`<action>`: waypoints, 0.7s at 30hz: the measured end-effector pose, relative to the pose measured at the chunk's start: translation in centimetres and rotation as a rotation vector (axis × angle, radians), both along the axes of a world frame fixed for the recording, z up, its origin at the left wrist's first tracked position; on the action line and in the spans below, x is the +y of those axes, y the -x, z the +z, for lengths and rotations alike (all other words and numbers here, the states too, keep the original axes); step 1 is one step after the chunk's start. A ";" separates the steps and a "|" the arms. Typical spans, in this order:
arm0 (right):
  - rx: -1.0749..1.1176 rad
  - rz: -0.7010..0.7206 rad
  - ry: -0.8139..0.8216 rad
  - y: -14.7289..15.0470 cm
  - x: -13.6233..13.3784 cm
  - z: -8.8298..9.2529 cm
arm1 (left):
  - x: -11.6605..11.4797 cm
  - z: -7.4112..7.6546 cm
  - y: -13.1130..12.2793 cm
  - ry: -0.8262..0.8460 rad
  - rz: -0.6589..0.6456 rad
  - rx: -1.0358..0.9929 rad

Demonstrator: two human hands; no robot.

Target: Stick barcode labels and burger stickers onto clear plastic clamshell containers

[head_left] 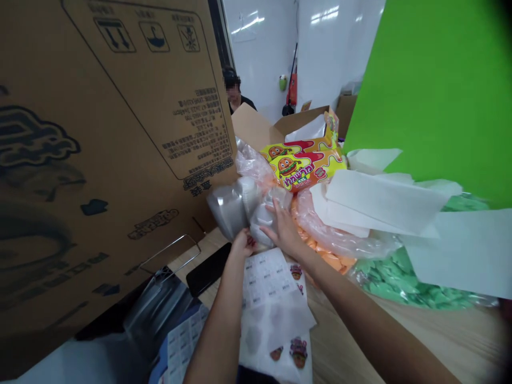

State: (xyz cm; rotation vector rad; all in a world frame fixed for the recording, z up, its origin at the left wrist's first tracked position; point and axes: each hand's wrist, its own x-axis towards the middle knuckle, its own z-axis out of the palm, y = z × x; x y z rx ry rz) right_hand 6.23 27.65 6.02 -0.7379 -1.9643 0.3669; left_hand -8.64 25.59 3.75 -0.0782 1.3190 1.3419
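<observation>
Both my hands reach forward over a wooden table point(420, 336) to a stack of clear plastic moulds point(232, 208). My left hand point(243, 242) curls around the stack's lower edge. My right hand point(282, 229) rests against the plastic with its fingers spread. Just beyond them lie a bag of orange pieces point(320, 250) and a yellow burger-printed package point(306, 170). Sheets of burger stickers point(268, 282) lie under my forearms.
A large cardboard carton point(120, 133) stands tilted at the left, with a black phone point(208, 269) near its foot. Also present are a bag of green pieces point(404, 280), white paper sheets point(384, 202), a green board point(436, 80), an open box point(276, 125) and a person point(234, 90) beyond.
</observation>
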 end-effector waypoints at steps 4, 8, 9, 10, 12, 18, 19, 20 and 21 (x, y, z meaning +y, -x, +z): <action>-0.003 -0.002 -0.026 -0.9 0.5 -0.3 | 0.3 -0.3 -0.3 0.063 -0.108 -0.045; 0.021 -0.013 -0.040 -1.0 0.6 0.1 | 0.0 0.0 -1.7 -0.021 -0.167 -0.062; 0.025 -0.016 -0.045 -1.0 0.5 0.3 | -0.1 0.1 -2.2 -0.062 -0.173 -0.061; 0.027 -0.018 -0.052 -0.9 0.4 0.5 | -0.3 0.3 -2.6 -0.103 -0.177 -0.059; 0.030 -0.019 -0.062 -0.7 0.0 1.2 | -0.6 0.7 -3.3 -0.166 -0.182 -0.048; 0.069 -0.054 -0.019 -0.3 -2.7 4.0 | -3.6 2.5 -3.7 -0.235 -0.193 0.028; 0.072 -0.051 -0.008 -0.4 -3.6 4.5 | -4.5 2.8 -3.7 -0.233 -0.197 0.041; 0.072 -0.044 0.002 -0.6 -4.6 4.9 | -5.5 3.0 -3.9 -0.228 -0.201 0.053; 0.069 -0.036 0.014 -1.0 -5.8 5.3 | -6.6 3.2 -4.1 -0.222 -0.206 0.065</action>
